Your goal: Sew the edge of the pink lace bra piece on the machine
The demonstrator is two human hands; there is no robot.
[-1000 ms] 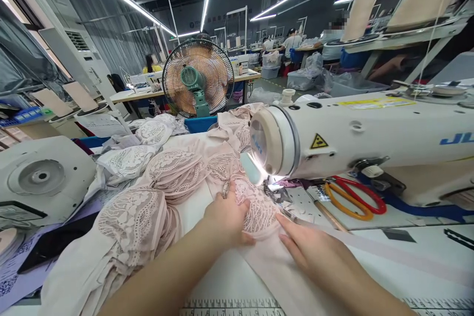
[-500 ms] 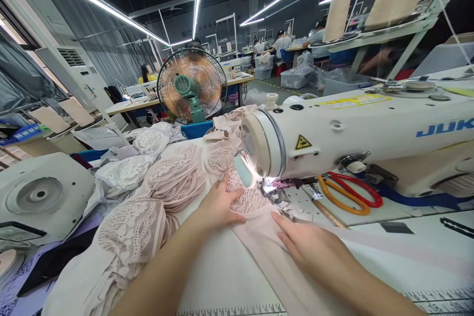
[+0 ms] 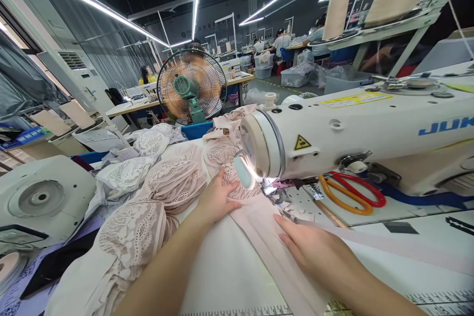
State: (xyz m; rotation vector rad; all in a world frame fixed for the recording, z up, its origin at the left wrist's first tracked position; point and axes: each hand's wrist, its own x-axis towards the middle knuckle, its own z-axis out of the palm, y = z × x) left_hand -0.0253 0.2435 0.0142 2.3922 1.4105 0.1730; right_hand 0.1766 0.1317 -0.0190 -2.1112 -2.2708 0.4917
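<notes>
A pale pink lace bra piece [image 3: 240,188] lies under the head of the white sewing machine [image 3: 307,143], its near edge by the lit needle area. My left hand [image 3: 215,198] rests on the left side of the lace with fingers spread. A smooth pale pink fabric panel [image 3: 255,229] runs from the lace toward me. My right hand [image 3: 314,247] is at that panel's right edge, just before the presser foot, thumb and forefinger close together on the cloth. The needle itself is hidden behind the machine head and a pale green oval guard [image 3: 244,173].
Stacked pink lace cups [image 3: 133,227] lie left of my left arm. Orange-handled scissors [image 3: 346,197] and a red-handled pair [image 3: 370,188] lie beneath the machine arm. A ruler strip [image 3: 237,310] marks the front edge. Beyond the table stands a fan [image 3: 191,86].
The lace has slid a little farther under the machine head, away from me. My left hand has shifted slightly forward and left with it; my right hand has barely moved.
</notes>
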